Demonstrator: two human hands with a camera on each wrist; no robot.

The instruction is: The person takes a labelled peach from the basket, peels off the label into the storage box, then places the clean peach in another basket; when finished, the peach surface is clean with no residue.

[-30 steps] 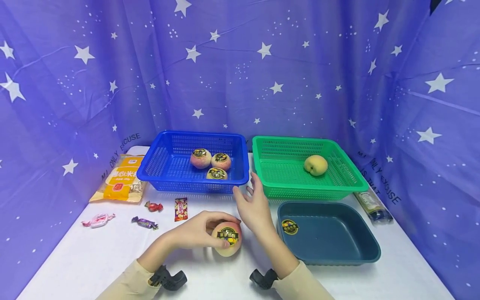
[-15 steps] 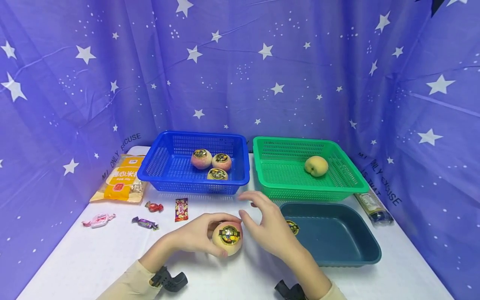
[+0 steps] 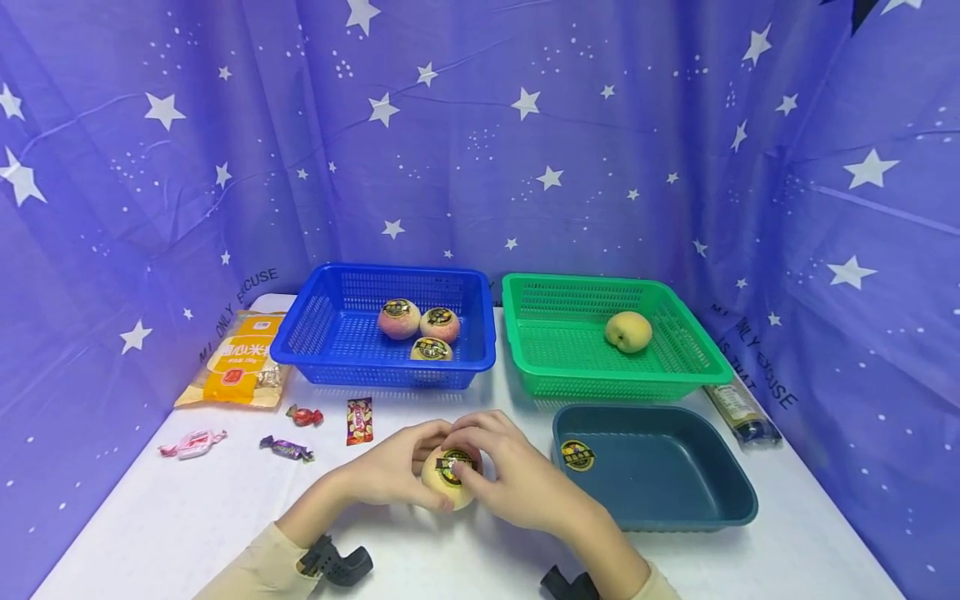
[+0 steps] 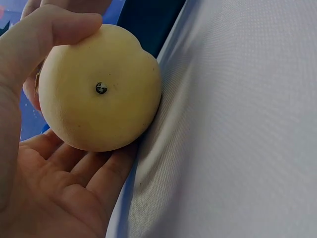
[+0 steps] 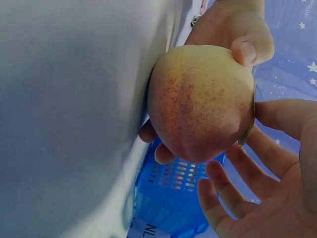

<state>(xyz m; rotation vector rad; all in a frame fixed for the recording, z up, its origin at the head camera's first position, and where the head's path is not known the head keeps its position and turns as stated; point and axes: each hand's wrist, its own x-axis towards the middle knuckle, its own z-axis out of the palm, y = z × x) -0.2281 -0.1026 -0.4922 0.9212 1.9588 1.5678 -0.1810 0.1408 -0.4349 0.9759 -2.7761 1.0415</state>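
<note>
A peach with a round black-and-gold sticker sits low over the white table. My left hand grips it from the left, its thumb on the near side and its fingers round the far side. My right hand is at the peach's right, its thumb tip touching the sticker. In the right wrist view the right fingers spread loosely beside the sticker's edge, which stands out slightly from the peach. The left wrist view shows the peach's yellow underside with its dark stem spot.
Three stickered peaches lie in the blue basket; one plain peach is in the green basket. A similar sticker clings to the dark teal tub. Several wrapped candies, a yellow food bag and a packet lie around.
My right hand pulled back from above the gap between the baskets, then came leftward onto the peach's sticker. My left hand kept its grip on the peach.
</note>
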